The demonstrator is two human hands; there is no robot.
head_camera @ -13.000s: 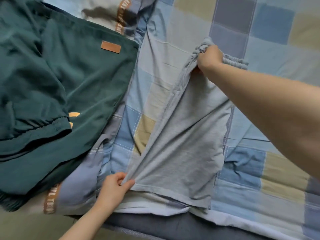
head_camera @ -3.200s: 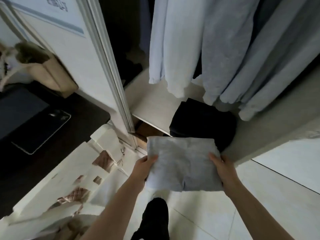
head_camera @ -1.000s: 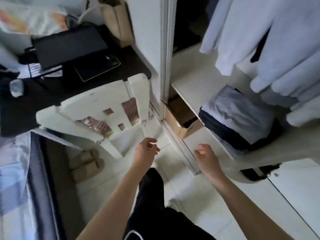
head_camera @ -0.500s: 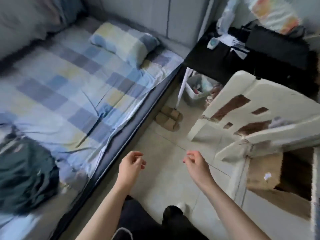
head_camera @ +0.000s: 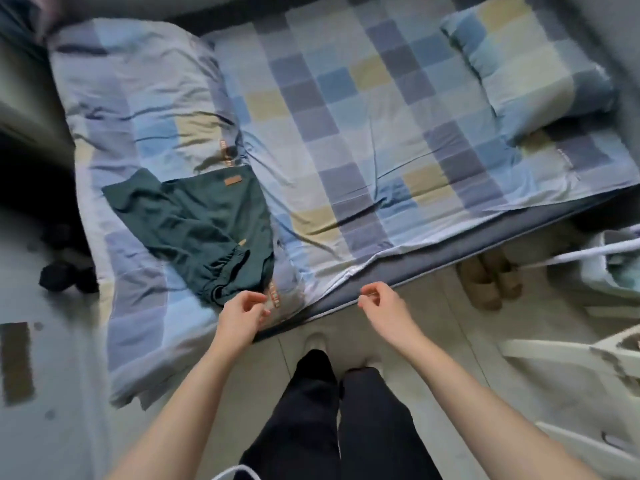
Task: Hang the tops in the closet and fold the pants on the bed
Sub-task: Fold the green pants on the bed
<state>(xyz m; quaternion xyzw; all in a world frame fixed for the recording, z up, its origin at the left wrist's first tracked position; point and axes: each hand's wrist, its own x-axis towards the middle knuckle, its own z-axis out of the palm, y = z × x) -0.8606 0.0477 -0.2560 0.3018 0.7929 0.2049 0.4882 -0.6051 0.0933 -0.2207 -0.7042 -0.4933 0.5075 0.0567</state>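
Both hands empty. Left hand (head_camera: 242,315) and right hand (head_camera: 382,306) hang over the bed (head_camera: 363,133) edge, fingers loosely curled, gripping nothing. Dark green garment (head_camera: 204,226) lies crumpled on the bedding at about 11 o'clock from the left hand, just beyond its fingertips, not touched. It's the only loose clothing visible on the bed, unfolded, so likely the last item left. Closet out of view, so can't confirm what's hung.
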